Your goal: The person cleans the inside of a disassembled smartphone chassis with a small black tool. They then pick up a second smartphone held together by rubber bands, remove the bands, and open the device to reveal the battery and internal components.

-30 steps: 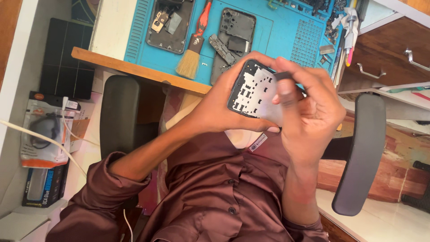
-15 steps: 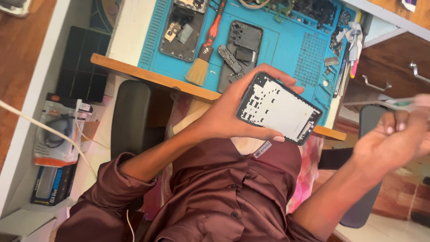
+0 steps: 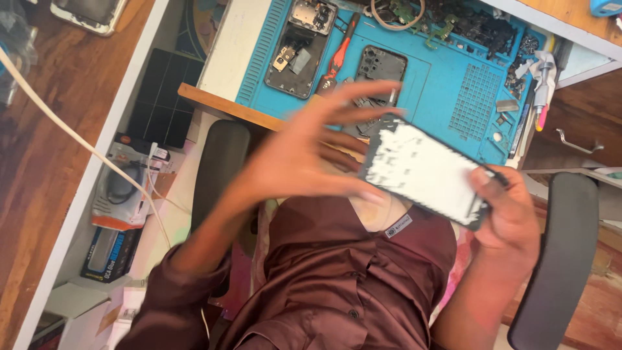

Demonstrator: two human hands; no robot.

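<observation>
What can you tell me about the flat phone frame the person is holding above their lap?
The flat rectangular phone frame has a dark rim and a pale, whitish inner face, blurred by motion. It is tilted, its far end toward the blue work mat. The right hand grips its lower right end, thumb on top. The left hand is spread open at its left edge, fingertips seemingly at the frame.

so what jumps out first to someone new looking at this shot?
The opened phone frame held mid-air at centre, its pale inner face up, pinched at its lower right end by the right hand. The left hand is spread open and blurred at the frame's left end; whether it touches is unclear. Behind them, the blue repair mat on the desk carries two more stripped phone bodies and an orange-handled screwdriver.
</observation>
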